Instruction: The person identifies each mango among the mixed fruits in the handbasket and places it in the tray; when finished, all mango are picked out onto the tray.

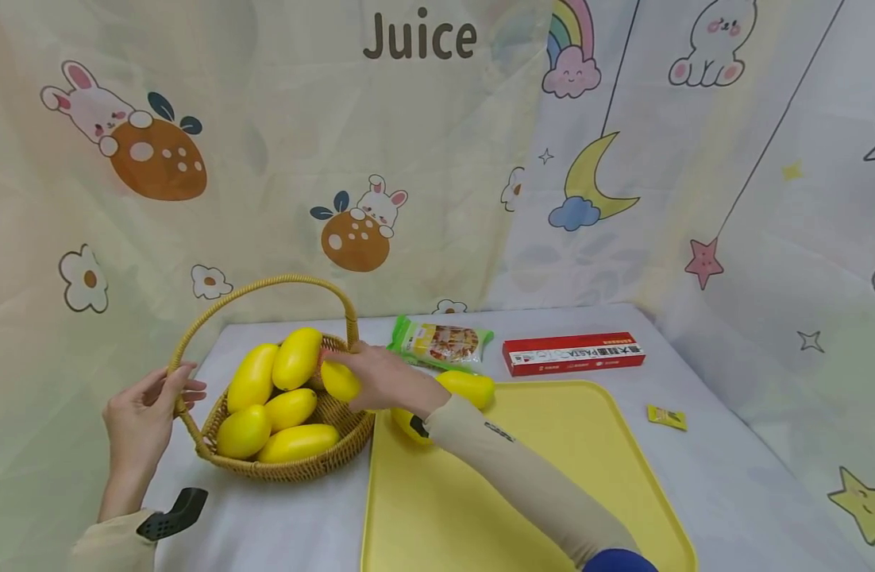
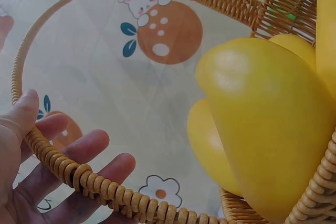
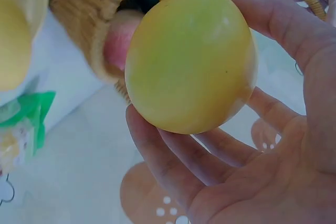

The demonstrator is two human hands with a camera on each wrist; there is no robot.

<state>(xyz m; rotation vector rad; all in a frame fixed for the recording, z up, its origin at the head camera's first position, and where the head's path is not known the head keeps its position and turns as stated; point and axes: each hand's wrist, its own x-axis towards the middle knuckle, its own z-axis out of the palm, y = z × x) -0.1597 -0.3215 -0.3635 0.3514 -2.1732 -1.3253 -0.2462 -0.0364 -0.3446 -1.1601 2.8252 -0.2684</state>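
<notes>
A wicker basket (image 1: 287, 470) with a tall arched handle stands on the left of the table and holds several yellow mangoes (image 1: 298, 442). The left hand (image 1: 140, 421) grips the left side of the handle (image 2: 100, 188), the thumb on one side and fingers on the other. Over the basket's right side, the right hand (image 1: 391, 377) holds another mango (image 3: 191, 61) between thumb and curled fingers. Behind that mango, the right wrist view shows a pinkish round thing (image 3: 118, 43) at the basket; its kind is unclear.
Right of the basket lies a yellow tray (image 1: 552, 425) with two mangoes (image 1: 468, 388) near its far left corner, one partly hidden by the right arm. Behind are a green-edged food packet (image 1: 441, 343) and a red pasta box (image 1: 573, 354). A small yellow sachet (image 1: 667, 417) lies rightward.
</notes>
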